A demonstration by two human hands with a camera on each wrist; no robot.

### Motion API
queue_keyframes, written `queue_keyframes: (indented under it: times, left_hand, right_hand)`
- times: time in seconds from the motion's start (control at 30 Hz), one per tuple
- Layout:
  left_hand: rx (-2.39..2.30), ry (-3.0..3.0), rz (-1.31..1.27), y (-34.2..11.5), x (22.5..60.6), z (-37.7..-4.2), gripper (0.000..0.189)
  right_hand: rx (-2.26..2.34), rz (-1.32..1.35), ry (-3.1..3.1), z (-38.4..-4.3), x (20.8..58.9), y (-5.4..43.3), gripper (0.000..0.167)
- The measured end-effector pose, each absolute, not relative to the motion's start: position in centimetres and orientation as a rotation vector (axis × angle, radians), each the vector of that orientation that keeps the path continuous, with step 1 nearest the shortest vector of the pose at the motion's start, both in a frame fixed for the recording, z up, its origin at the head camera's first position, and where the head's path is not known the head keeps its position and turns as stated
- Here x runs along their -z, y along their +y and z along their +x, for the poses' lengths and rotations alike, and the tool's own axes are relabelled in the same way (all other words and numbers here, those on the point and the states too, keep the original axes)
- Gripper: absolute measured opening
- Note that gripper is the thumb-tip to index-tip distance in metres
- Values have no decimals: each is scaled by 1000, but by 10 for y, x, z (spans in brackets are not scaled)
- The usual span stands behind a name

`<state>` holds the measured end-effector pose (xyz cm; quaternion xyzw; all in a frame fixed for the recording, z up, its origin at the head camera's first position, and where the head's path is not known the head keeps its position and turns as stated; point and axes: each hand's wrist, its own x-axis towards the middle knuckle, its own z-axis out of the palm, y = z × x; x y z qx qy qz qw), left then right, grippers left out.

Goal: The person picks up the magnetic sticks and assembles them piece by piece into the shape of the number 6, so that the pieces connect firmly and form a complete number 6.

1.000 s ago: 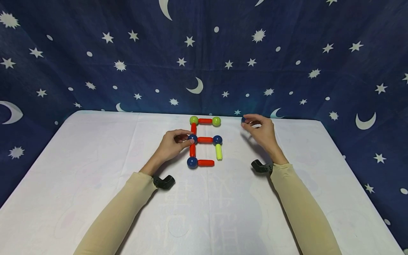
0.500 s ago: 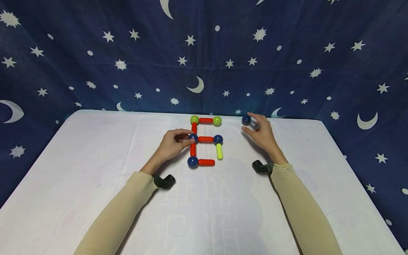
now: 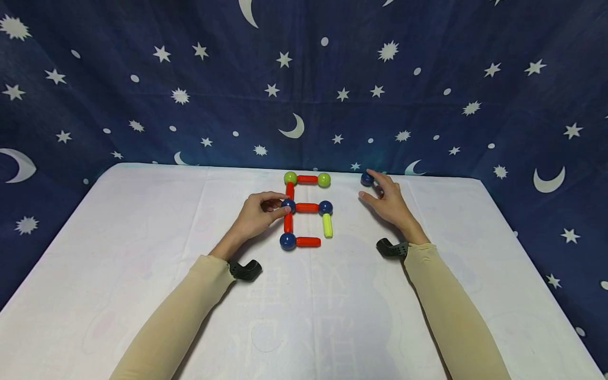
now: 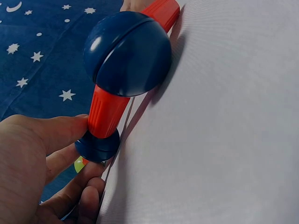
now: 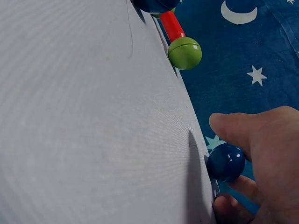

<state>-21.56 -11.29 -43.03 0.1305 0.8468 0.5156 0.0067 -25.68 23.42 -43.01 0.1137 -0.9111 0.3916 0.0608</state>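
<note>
A flat figure of magnetic rods and balls lies near the table's back edge. My left hand (image 3: 254, 215) pinches its middle-left blue ball (image 4: 99, 147) between thumb and fingers. A red rod (image 3: 307, 208) joins that ball to another blue ball (image 3: 325, 207), from which a yellow-green rod (image 3: 328, 226) points toward me. At the top, a red rod (image 3: 307, 179) links two green balls (image 3: 324, 180); at the bottom are a blue ball (image 3: 287, 241) and a red rod (image 3: 309, 242). My right hand (image 3: 391, 203) is spread beside a loose blue ball (image 5: 226, 162), thumb apart from it, a fingertip at its side.
The white-covered table (image 3: 304, 316) ends at the back against a dark blue curtain (image 3: 214, 105) with moons and stars. A black wrist device (image 3: 245, 271) sits on the left wrist, and another device (image 3: 391, 248) on the right.
The right hand has let go of the blue ball, which now sits on the table; its thumb and fingers have parted. The left hand keeps its pinch in the same place.
</note>
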Motion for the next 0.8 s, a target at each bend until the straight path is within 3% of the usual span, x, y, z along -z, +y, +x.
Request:
queue_keyframes:
  times: [0.8]
  left_hand:
    - [-1612, 2653, 414, -113, 429, -215, 31]
  right_hand:
    - [-1294, 293, -2665, -256, 435, 234, 43]
